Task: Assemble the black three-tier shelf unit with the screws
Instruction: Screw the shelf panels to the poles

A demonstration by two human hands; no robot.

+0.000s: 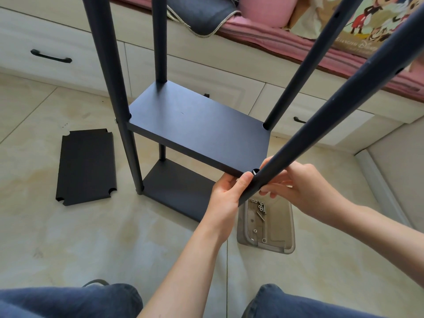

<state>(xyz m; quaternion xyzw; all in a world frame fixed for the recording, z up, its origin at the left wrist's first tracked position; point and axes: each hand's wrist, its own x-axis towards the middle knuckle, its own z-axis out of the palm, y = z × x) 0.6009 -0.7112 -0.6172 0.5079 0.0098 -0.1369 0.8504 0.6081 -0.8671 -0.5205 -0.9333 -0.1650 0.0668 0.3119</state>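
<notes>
The black shelf unit stands on the floor with a bottom board (pixel 179 193) and a middle board (pixel 197 129) set between several black poles. The nearest pole (pixel 325 111) slants from the upper right down to the middle board's front corner. My left hand (pixel 229 191) holds that corner from below, thumb against the pole. My right hand (pixel 296 184) curls round the pole's lower part from the right. A small dark fitting (pixel 254 172) shows at the corner notch. A third black board (pixel 86 166) lies flat on the floor at the left.
A translucent grey tray (pixel 280 228) with several screws and small fittings sits on the tile floor under my hands. White drawer cabinets (pixel 59 42) and a pink cushioned bench (pixel 275 37) run along the back. My knees fill the bottom edge.
</notes>
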